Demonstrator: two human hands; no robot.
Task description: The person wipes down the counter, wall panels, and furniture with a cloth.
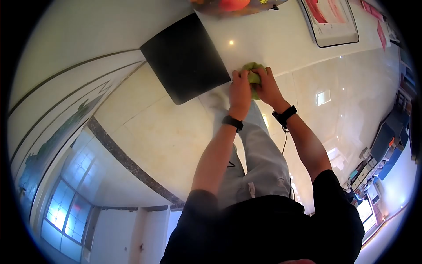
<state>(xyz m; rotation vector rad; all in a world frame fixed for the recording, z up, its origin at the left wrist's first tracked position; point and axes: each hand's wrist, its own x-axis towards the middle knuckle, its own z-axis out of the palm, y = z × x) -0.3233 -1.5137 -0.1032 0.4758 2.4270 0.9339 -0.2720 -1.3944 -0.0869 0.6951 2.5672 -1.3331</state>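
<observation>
A green bundle (255,77) is sitting between the two hands, in front of the legs (263,154). The left hand (240,90) and right hand (269,90) are both curling partly closed, gripping its left and right sides. Just left, a black panel (184,59) is lying; whether the left hand is touching it cannot be told. Far right, a framed picture (332,22) is resting. Black bands (232,123) are circling both wrists.

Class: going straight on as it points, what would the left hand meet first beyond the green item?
Beyond the green item, the left hand would probably meet the colourful object at the picture's top; depth is unclear.
</observation>
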